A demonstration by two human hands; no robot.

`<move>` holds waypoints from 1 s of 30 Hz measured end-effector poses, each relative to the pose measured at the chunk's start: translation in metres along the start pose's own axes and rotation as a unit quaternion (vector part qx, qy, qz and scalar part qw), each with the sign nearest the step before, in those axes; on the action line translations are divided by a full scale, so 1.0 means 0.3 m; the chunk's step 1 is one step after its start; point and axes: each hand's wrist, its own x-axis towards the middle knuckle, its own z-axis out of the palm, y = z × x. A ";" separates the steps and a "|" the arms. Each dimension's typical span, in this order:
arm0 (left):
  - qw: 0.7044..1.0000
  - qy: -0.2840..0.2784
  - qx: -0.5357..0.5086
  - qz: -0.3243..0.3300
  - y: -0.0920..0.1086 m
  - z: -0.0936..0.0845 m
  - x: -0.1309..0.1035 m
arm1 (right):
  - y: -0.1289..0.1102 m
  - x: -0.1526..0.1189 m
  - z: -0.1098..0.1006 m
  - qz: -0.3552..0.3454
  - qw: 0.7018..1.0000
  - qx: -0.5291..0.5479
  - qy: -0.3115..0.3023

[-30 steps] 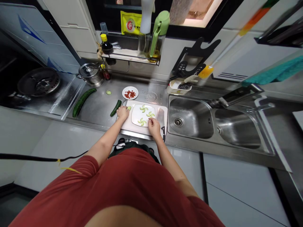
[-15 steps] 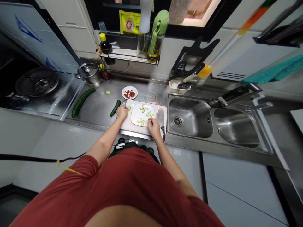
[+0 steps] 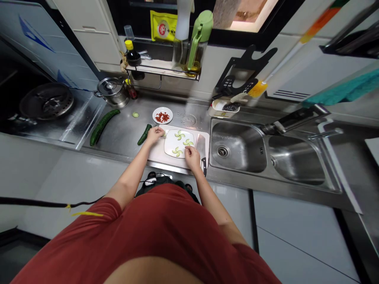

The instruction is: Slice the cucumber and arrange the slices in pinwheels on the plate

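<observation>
A white square plate (image 3: 170, 148) lies on the pale cutting board (image 3: 158, 154), with three pinwheels of cucumber slices (image 3: 177, 151) on it. At the plate's left side, my left hand (image 3: 154, 136) has its fingers pinched together over a few cucumber slices (image 3: 164, 134), mostly covered; what it grips is too small to tell. My right hand (image 3: 192, 158) is closed at the plate's lower right edge, fingertips beside the right pinwheel, anything in them hidden. Right of it rests a kitchen knife (image 3: 203, 165). A cut cucumber (image 3: 144, 134) lies left of my left hand.
Behind the board sits a small white dish (image 3: 155, 116) of chopped red pieces. Farther left are a whole cucumber (image 3: 102, 128), a cucumber end piece (image 3: 135, 114) and a steel pot (image 3: 114, 94). A double sink (image 3: 237, 146) adjoins on the right.
My left hand has moved slightly right and away from me, over the cucumber slices beside the plate. The right hand stays almost in place at the plate's edge.
</observation>
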 end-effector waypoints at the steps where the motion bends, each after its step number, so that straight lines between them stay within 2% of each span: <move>1: 0.999 -0.025 -0.031 0.001 0.020 -0.001 -0.006 | -0.010 0.008 -0.004 -0.001 1.000 0.003 0.000; 4: 0.992 -0.093 -0.083 0.009 0.089 -0.004 -0.029 | -0.053 0.045 -0.022 -0.016 1.000 0.022 0.004; 9: 0.976 -0.194 -0.092 0.028 0.205 -0.009 -0.072 | -0.157 0.123 -0.078 -0.056 0.997 0.050 0.000; 13: 0.966 -0.241 -0.086 0.031 0.277 -0.014 -0.100 | -0.230 0.167 -0.116 -0.096 0.991 0.087 -0.037; 17: 0.958 -0.273 -0.077 0.038 0.327 -0.019 -0.125 | -0.268 0.187 -0.128 -0.128 0.983 0.111 -0.068; 23: 0.954 -0.286 -0.074 0.041 0.354 -0.013 -0.146 | -0.292 0.191 -0.132 -0.135 0.979 0.115 -0.096; 30: 0.953 -0.279 -0.108 0.038 0.309 0.002 -0.135 | -0.298 0.190 -0.132 -0.095 0.978 0.163 -0.093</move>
